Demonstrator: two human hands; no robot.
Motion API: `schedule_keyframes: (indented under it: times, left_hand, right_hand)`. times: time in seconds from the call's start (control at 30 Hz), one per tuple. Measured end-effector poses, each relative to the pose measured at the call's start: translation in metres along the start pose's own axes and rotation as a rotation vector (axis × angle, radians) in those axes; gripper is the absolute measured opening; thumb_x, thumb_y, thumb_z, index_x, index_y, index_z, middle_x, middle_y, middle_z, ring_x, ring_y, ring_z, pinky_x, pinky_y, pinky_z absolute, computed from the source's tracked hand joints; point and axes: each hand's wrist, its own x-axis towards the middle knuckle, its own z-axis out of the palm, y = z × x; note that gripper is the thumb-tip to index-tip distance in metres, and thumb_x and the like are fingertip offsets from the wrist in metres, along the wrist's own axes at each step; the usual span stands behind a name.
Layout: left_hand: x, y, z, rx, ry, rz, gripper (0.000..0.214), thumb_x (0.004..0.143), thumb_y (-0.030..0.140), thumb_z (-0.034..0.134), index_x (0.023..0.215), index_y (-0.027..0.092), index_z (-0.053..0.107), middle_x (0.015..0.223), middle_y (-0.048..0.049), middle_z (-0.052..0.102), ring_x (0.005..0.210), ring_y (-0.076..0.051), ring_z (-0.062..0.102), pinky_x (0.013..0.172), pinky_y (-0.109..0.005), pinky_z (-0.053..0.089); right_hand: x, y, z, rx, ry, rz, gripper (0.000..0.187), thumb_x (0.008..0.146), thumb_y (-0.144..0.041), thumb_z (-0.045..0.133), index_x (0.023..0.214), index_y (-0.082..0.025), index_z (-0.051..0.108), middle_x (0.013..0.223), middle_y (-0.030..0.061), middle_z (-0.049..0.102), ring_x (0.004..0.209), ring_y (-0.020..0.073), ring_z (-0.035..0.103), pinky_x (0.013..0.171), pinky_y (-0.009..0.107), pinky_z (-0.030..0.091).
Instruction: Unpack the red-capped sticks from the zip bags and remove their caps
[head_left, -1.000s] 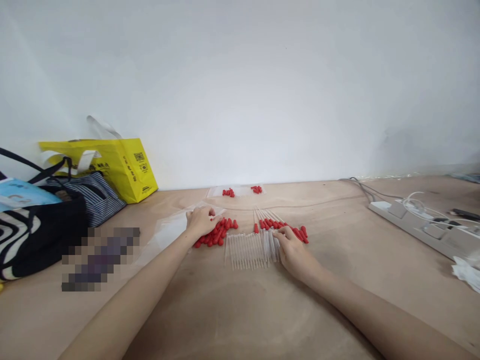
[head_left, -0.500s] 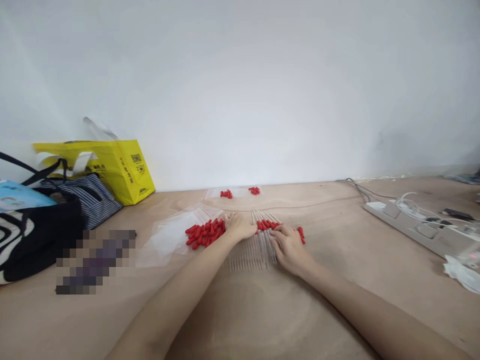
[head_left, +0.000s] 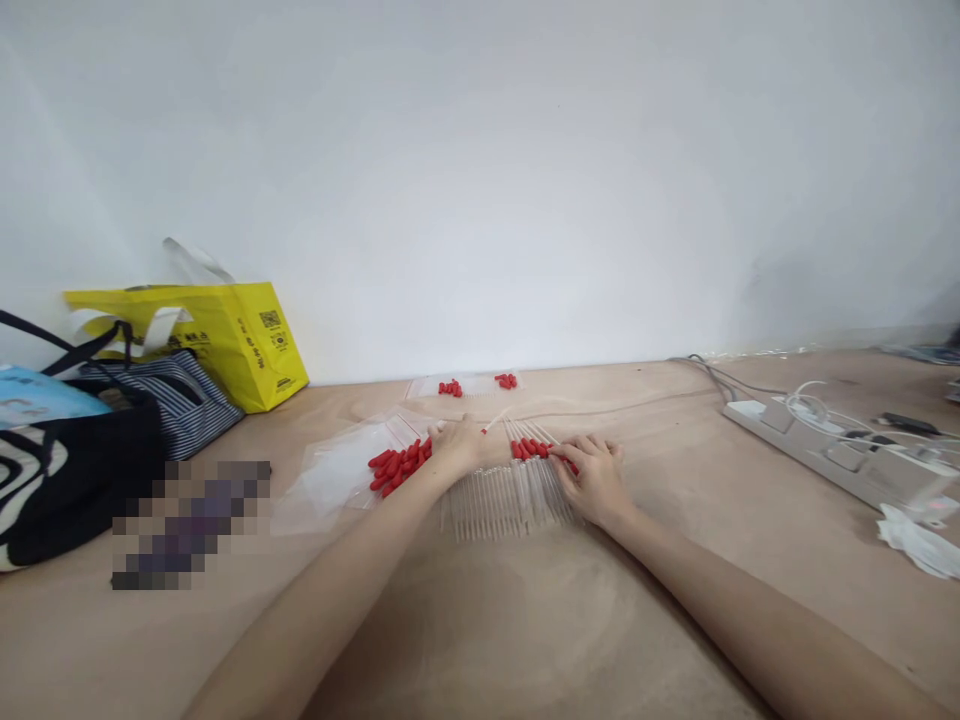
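Observation:
My left hand (head_left: 455,447) is closed at the right edge of a pile of red rubber bulbs (head_left: 397,467). From its fingertips pokes a dropper (head_left: 493,421), a thin pale tube with a bit of red at its base. My right hand (head_left: 592,475) bends its fingers round a red bulb (head_left: 564,460) at the right end of a short row of red-bulbed droppers (head_left: 529,447), whose thin tubes point away from me. Between my hands, a row of clear tubes (head_left: 491,500) lies side by side, nearer to me. My fingers partly hide the pile and the row's end.
Clear zip bags (head_left: 330,470) lie under and left of the pile. Another bag (head_left: 472,384) with red bulbs sits by the wall. Bags, including a yellow one (head_left: 262,350), stand left. A power strip (head_left: 832,455) with cables and a crumpled tissue (head_left: 915,540) are right.
My left hand has shifted left, and a dropper now shows at its fingertips. My right hand has moved slightly right, uncovering more clear tubes.

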Motion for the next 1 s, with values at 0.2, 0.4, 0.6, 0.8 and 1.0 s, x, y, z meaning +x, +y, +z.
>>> schedule_keyframes:
  times: [0.2,0.4,0.6,0.8,1.0]
  left_hand:
    - [-0.068,-0.034,-0.005,0.019,0.289,0.333,0.017,0.084,0.023,0.038,0.078,0.018,0.053,0.082,-0.0045,0.064,0.083,-0.02,0.055,0.088,-0.044,0.024]
    - [-0.096,-0.042,0.015,-0.032,0.587,0.617,0.02,0.085,0.021,0.041,0.071,0.018,0.056,0.068,0.0003,0.063,0.071,-0.015,0.055,0.088,-0.04,0.025]
    - [-0.097,-0.037,0.021,-0.094,0.583,0.65,0.015,0.084,0.026,0.046,0.088,0.021,0.059,0.083,-0.0009,0.067,0.083,-0.017,0.057,0.092,-0.043,0.021]
    - [-0.096,-0.04,0.022,-0.16,0.525,0.668,0.015,0.084,0.026,0.047,0.078,0.025,0.061,0.082,0.0034,0.069,0.084,-0.017,0.056,0.094,-0.046,0.017]
    - [-0.097,-0.042,0.018,-0.177,0.492,0.707,0.017,0.082,0.019,0.046,0.07,0.023,0.058,0.073,0.006,0.068,0.081,-0.017,0.056,0.094,-0.048,0.016]
  right_hand:
    - [-0.001,-0.026,-0.006,0.019,0.016,-0.176,0.025,0.081,-0.027,0.049,0.104,-0.022,0.057,0.099,0.0045,0.061,0.093,0.018,0.05,0.086,0.037,0.023]
    - [-0.01,-0.053,0.0,0.057,-0.054,-0.428,0.024,0.082,-0.03,0.051,0.104,-0.023,0.056,0.09,0.003,0.066,0.099,0.0187,0.051,0.096,0.045,0.013]
    - [-0.018,-0.055,0.012,0.076,-0.038,-0.468,0.019,0.081,-0.015,0.047,0.092,-0.022,0.06,0.063,-0.0024,0.064,0.088,0.0147,0.055,0.097,0.046,0.011]
    - [-0.018,-0.058,0.008,0.074,-0.02,-0.508,0.022,0.079,-0.01,0.04,0.083,-0.02,0.059,0.057,-0.0035,0.059,0.08,0.0131,0.055,0.098,0.048,0.008]
    - [-0.018,-0.057,0.007,0.09,-0.048,-0.516,0.018,0.08,-0.011,0.04,0.081,-0.02,0.056,0.055,-0.0047,0.056,0.079,0.0123,0.054,0.097,0.046,0.007]
